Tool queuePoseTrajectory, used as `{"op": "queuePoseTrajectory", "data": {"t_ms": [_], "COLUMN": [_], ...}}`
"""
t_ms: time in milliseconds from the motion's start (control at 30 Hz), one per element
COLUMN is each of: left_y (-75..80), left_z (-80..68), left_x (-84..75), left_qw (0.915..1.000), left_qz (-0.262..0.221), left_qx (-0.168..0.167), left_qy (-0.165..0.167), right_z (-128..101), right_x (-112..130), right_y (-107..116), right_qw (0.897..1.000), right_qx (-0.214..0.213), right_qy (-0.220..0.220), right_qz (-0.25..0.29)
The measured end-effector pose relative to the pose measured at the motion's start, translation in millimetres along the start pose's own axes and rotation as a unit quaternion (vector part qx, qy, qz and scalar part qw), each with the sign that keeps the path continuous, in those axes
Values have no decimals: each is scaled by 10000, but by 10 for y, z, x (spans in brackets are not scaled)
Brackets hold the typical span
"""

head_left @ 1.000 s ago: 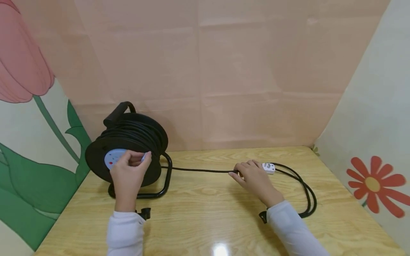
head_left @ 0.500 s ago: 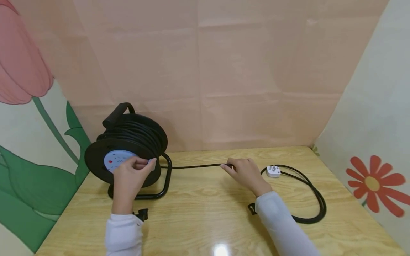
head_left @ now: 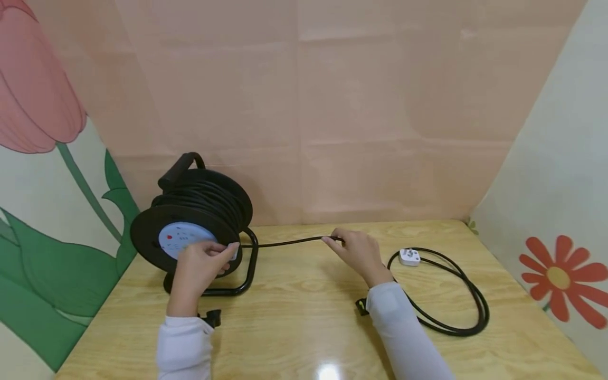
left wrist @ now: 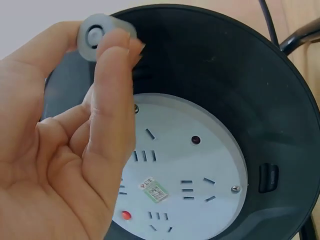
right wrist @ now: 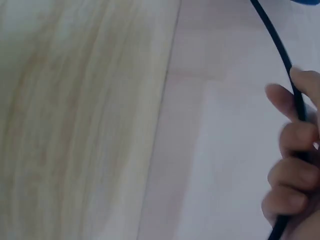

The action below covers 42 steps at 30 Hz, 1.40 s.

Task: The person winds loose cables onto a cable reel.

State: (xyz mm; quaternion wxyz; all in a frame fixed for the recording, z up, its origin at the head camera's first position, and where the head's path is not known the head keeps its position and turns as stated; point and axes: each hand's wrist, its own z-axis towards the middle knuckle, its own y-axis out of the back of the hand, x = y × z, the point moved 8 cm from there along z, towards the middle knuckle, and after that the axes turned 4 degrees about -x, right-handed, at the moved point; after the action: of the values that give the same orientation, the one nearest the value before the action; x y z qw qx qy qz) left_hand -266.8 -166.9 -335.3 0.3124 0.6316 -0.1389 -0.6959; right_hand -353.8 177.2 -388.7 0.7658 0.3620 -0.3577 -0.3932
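Observation:
A black cable reel (head_left: 144, 232) stands on its tubular frame at the table's left, wound with black cable. My left hand (head_left: 197, 272) is in front of the reel's face, pinching a small grey crank knob (left wrist: 87, 42) between thumb and fingers. Behind those fingers in the left wrist view lies the round pale socket panel (left wrist: 220, 167), with slots and a red button. From the reel the cable (head_left: 294, 242) runs right to my right hand (head_left: 358, 253). Its fingers curl round the cable, as the right wrist view also shows.
Past my right hand the cable's tail (head_left: 483, 309) lies in a loose loop on the wooden table (head_left: 294, 327). A white plug (head_left: 409, 257) sits at its far side. Black wrist-strap pieces show by both sleeves. Pink sheeting (head_left: 304, 116) rises behind the table.
My left hand has moved right and down with the knob, and the socket panel has turned. My right hand has slid left toward the reel, uncovering the plug and more of the loop.

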Motion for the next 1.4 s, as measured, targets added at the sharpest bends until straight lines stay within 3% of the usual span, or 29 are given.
{"op": "queuePoseTrajectory", "data": {"t_ms": [433, 633, 833, 1133, 1400], "left_y": [-235, -317, -412, -541, -534], "left_z": [43, 36, -5, -32, 5], "left_x": [174, 312, 374, 524, 668], "left_qw": [9922, 9860, 9753, 9572, 9527], "left_qz": [304, -68, -425, -826, -883], "left_qx": [1205, 1623, 2148, 2744, 2879], "left_qy": [60, 374, 305, 419, 402], "right_z": [-133, -152, -176, -191, -183], "right_x": [117, 214, 276, 270, 358], "right_y": [-217, -334, -431, -452, -471], "right_qw": [9871, 9811, 9753, 9768, 9702], "right_qx": [1178, 1531, 1935, 1883, 2091], "right_qy": [275, 315, 132, 87, 113], "right_qz": [1046, 1143, 1056, 1020, 1219]}}
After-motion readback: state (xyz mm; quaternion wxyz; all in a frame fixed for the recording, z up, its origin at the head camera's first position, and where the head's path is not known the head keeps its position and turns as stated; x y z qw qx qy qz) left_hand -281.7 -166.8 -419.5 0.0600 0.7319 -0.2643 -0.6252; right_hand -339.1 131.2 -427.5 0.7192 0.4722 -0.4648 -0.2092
